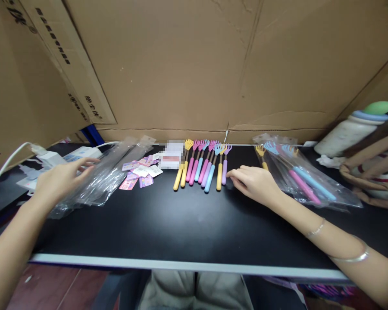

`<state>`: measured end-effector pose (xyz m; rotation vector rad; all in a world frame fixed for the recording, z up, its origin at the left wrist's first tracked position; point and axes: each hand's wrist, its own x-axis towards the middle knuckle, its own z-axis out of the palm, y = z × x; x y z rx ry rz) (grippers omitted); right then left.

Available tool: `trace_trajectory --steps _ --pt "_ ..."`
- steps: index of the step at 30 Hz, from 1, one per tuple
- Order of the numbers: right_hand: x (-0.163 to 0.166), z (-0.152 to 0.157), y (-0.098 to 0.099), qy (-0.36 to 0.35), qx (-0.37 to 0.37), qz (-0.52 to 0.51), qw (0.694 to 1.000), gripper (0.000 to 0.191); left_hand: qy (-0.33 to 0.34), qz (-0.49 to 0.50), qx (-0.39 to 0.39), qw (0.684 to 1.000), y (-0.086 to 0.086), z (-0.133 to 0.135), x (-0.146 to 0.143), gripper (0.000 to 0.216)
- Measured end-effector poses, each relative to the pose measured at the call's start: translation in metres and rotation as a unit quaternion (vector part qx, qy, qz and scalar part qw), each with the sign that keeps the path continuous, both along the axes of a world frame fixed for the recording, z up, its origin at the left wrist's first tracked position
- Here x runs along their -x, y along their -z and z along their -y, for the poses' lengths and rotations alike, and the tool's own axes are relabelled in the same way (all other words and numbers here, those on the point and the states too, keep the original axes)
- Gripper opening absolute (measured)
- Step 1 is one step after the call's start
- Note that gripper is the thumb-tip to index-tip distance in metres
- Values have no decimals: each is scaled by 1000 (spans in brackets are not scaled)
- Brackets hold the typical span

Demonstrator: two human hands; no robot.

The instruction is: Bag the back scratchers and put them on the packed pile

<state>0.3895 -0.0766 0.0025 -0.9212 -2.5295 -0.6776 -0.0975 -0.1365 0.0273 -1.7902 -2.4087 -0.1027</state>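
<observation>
A row of several small back-scratchers (203, 165) with yellow, pink, blue and purple handles lies side by side on the black table (168, 228). My right hand (254, 183) rests on the table just right of the row, fingers stretched toward the purple-handled one at its end, holding nothing. My left hand (63, 178) reaches out over a pile of clear plastic sleeves (108, 174) at the left, fingers extended and touching the top sleeve. Between sleeves and scratchers lie small pink and white paper cards (139, 172).
Bagged scratchers (297, 174) lie at the right, beside a white bottle (349, 131) and a woven basket (375, 172). A white power strip and cable (67, 156) sit far left. Cardboard walls (194, 64) close the back and left. A pale table edge (181, 263) runs along the front.
</observation>
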Motion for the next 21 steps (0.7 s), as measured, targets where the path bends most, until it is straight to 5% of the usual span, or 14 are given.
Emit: trace_trajectory --steps 14,21 --pt "-1 1 1 14 25 -13 999 27 -15 -7 -115 993 -25 5 -24 35" --pt "0 4 -1 15 102 -63 993 23 93 123 -274 949 -41 5 -61 31"
